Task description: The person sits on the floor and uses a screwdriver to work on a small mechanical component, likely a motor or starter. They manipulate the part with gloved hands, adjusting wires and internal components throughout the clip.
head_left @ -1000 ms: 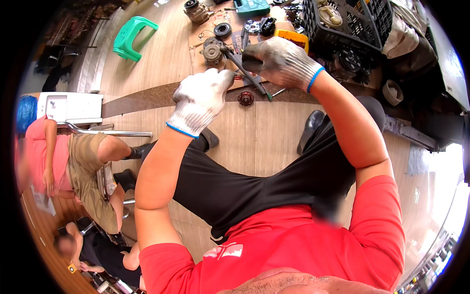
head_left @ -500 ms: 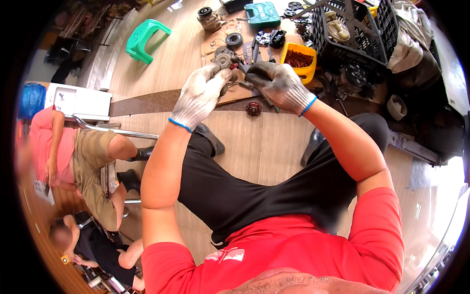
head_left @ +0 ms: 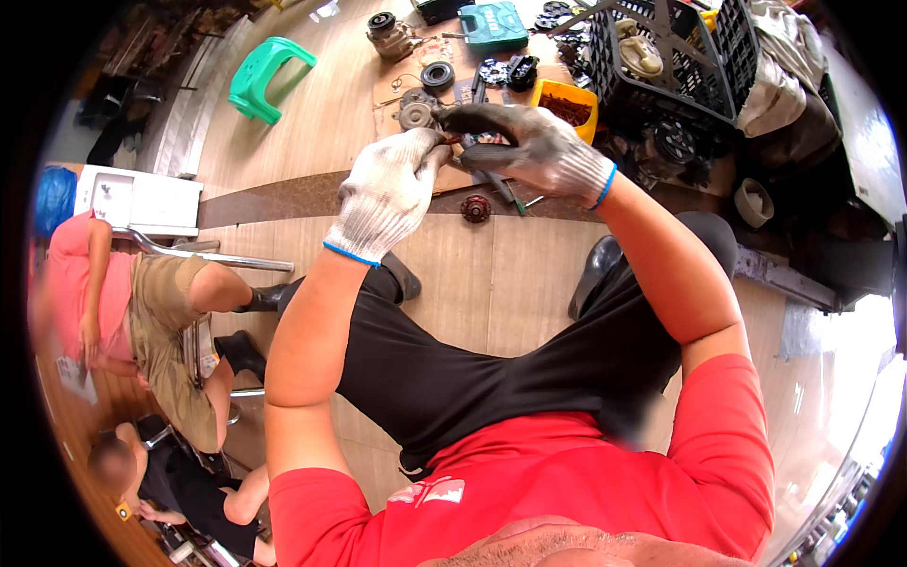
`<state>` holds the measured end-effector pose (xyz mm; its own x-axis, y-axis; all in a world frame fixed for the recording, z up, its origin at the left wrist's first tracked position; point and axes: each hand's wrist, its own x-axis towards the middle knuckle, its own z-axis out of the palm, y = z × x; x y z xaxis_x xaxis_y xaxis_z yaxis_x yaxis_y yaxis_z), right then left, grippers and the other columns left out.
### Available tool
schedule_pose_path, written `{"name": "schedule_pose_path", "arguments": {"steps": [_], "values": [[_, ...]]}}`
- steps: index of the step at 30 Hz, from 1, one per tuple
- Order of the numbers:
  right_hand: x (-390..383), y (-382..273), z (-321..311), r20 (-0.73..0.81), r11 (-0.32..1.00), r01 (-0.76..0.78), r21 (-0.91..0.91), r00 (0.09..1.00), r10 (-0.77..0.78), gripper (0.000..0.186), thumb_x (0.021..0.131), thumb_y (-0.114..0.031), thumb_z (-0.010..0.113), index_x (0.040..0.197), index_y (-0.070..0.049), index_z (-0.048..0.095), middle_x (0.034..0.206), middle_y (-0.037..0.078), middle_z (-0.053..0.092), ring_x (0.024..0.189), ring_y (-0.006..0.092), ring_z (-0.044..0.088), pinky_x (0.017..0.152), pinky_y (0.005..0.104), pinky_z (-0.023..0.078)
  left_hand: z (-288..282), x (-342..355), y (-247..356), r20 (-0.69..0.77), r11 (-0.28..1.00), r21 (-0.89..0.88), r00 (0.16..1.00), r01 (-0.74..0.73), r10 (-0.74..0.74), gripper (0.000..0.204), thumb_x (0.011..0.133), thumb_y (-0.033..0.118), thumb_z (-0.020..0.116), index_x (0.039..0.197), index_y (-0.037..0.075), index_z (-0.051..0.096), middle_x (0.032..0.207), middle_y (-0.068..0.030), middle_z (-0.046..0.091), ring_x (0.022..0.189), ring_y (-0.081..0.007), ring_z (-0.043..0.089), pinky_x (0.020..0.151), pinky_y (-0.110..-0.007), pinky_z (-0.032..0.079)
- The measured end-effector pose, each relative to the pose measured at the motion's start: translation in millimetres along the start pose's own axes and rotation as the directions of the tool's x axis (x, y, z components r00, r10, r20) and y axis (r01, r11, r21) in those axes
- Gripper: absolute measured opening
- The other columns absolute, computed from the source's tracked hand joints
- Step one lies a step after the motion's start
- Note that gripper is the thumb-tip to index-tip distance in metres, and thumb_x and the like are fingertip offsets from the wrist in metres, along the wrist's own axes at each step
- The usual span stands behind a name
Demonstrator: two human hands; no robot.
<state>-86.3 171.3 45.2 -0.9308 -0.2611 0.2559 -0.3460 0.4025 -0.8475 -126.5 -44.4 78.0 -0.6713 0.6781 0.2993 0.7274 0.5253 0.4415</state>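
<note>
The metal part (head_left: 416, 113) lies left of the yellow bin (head_left: 591, 115) and looks heavy, rigid and perhaps greasy, best gripped around its round body. Left of the bin too, the left hand (head_left: 385, 181) curls, its grasp hidden; beside it, the right hand's (head_left: 546, 151) fingers are parted.

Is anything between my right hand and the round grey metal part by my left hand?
Nothing visible stands between your right hand and the round grey metal part; your gloved fingers reach close to its right side. Your left hand lies just below that path in the picture.
</note>
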Motion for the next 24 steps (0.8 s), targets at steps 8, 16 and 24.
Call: {"name": "schedule_pose_path", "arguments": {"steps": [8,16,24], "values": [[0.8,-2.2,7.4,-0.051,0.997,-0.028,-0.079,0.998,0.024,0.039,0.092,-0.033,0.072,0.12,-0.006,0.068,0.104,0.02,0.071,0.087,0.034,0.069,0.079,0.037,0.055,-8.3,1.9,12.4,0.145,0.964,-0.127,0.966,0.234,-0.215,0.024,0.099,0.017,0.055,0.104,-0.003,0.068,0.081,-0.0167,0.067,0.071,-0.0255,0.065,0.068,-0.035,0.051],[2.0,-4.6,4.2,-0.175,0.994,-0.097,0.046,0.979,0.104,0.03,0.092,-0.024,0.074,0.112,-0.001,0.071,0.098,0.011,0.073,0.081,0.0151,0.067,0.074,0.0289,0.055,3.4,0.4,16.9,-0.162,0.992,-0.096,0.982,0.078,-0.092,0.024,0.092,0.017,0.069,0.108,0.0,0.069,0.091,-0.0166,0.071,0.078,-0.0247,0.068,0.072,-0.036,0.053],[-3.6,-20.1,-8.4,-0.179,0.984,-0.039,0.176,0.981,0.071,0.025,0.096,-0.019,0.071,0.113,0.0,0.07,0.093,0.005,0.069,0.079,0.0089,0.061,0.072,0.0252,0.052,3.8,1.0,5.5,-0.242,0.985,0.066,0.955,-0.16,0.171,0.014,0.093,0.012,0.069,0.1,0.0,0.069,0.072,-0.0132,0.063,0.063,-0.0251,0.061,0.06,-0.035,0.048]]}}
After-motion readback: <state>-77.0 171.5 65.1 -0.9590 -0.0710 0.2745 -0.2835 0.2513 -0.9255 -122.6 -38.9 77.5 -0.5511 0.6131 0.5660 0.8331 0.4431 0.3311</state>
